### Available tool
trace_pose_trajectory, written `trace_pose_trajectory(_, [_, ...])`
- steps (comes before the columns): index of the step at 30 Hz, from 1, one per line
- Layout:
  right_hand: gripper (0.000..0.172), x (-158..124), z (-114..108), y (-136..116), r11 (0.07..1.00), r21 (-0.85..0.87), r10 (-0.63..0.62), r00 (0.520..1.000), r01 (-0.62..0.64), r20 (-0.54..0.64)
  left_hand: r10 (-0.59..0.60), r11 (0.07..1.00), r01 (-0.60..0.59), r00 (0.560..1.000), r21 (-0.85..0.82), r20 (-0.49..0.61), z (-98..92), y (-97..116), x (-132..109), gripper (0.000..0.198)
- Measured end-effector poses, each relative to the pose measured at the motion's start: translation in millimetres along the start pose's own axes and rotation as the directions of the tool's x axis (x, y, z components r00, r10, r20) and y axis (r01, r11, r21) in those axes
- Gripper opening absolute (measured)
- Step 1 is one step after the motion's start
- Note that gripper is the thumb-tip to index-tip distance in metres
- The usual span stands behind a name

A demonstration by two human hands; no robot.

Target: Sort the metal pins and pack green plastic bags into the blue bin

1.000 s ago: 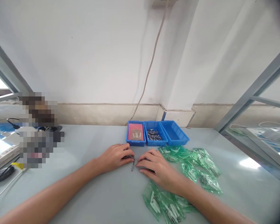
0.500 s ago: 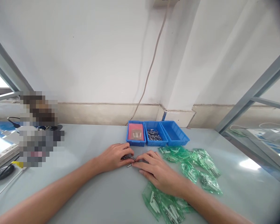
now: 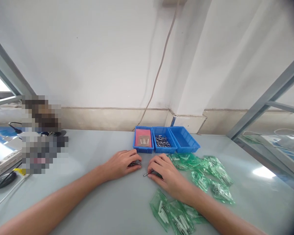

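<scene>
Nearest us, translucent green plastic packets (image 3: 181, 222) lie on the grey tabletop (image 3: 117, 209). Our right hand (image 3: 168, 176) pinches a slim silver metal pin (image 3: 145, 175); our left hand (image 3: 121, 164) curls around partly hidden metal pieces (image 3: 136, 164), probably similar pins. Beyond, a blue plastic bin (image 3: 165, 150) holds small metal parts (image 3: 162, 142).

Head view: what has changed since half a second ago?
The right hand has drawn back rightward from the left hand, and a small metal pin now sticks out of its grip, apparently the one that was between the hands. The left hand still holds metal pieces; the blue trays and green bags stayed put.
</scene>
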State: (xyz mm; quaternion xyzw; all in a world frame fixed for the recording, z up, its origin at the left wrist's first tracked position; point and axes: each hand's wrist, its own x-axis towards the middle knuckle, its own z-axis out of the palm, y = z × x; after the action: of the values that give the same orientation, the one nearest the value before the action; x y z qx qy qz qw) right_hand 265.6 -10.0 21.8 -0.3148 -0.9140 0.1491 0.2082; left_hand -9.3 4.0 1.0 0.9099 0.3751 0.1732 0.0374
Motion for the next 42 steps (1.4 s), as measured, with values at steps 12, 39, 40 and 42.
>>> trace_pose_trajectory(12, [0.014, -2, 7, 3, 0.999, 0.007, 0.042, 0.999, -0.042, 0.023, 0.016, 1.000, -0.016, 1.000, 0.005, -0.012, 0.4, -1, 0, 0.023])
trace_pose_trajectory(39, [0.015, -1, 6, 5, 0.998, -0.035, 0.057, 0.998, -0.056, 0.034, 0.008, 1.000, -0.008, 1.000, 0.007, -0.005, 1.2, -1, 0, 0.022])
trace_pose_trajectory(40, [0.016, -2, 6, 5, 0.998, -0.013, 0.062, 0.998, -0.061, 0.022, 0.008, 1.000, -0.008, 1.000, 0.005, -0.009, 1.1, -1, 0, 0.022])
trace_pose_trajectory(42, [0.017, -2, 5, 6, 0.997, 0.029, 0.073, 0.997, -0.072, -0.014, 0.013, 1.000, -0.013, 1.000, -0.003, -0.020, 0.9, 0, 0, 0.022])
